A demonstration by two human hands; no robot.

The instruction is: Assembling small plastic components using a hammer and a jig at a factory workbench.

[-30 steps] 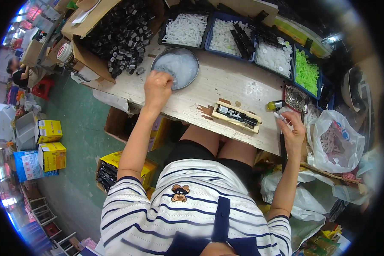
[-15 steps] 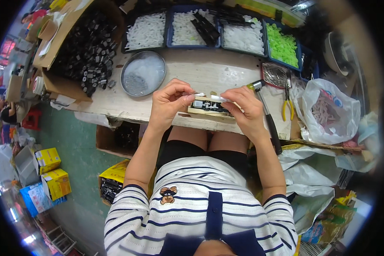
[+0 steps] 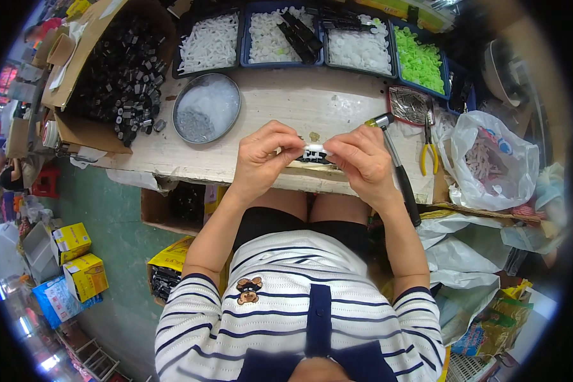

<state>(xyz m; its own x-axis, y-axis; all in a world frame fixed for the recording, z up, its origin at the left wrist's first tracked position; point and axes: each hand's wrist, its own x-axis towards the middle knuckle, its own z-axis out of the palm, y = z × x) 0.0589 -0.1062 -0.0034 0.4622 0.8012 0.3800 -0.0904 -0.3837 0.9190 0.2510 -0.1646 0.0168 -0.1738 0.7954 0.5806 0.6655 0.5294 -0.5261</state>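
My left hand (image 3: 266,156) is closed in a pinch at the left end of a small white plastic part (image 3: 314,148); whatever its fingertips hold is mostly hidden. At the other end of that part, my right hand (image 3: 361,158) pinches it between thumb and fingers. Just beneath lies a small black mechanism with light metal pieces (image 3: 313,156), resting at the front edge of the workbench (image 3: 280,95). My fingers cover both of its ends.
A round metal dish (image 3: 207,108) with small clear pieces stands left, beside a carton of black parts (image 3: 124,76). Trays of white parts (image 3: 280,38) and green parts (image 3: 418,58) line the back. On the right lie a hammer (image 3: 398,169), yellow-handled pliers (image 3: 429,149) and a plastic bag (image 3: 519,169).
My hands have drawn closer together over the black mechanism, covering more of it. The white part, earlier by my right fingers, now spans the gap between both hands.
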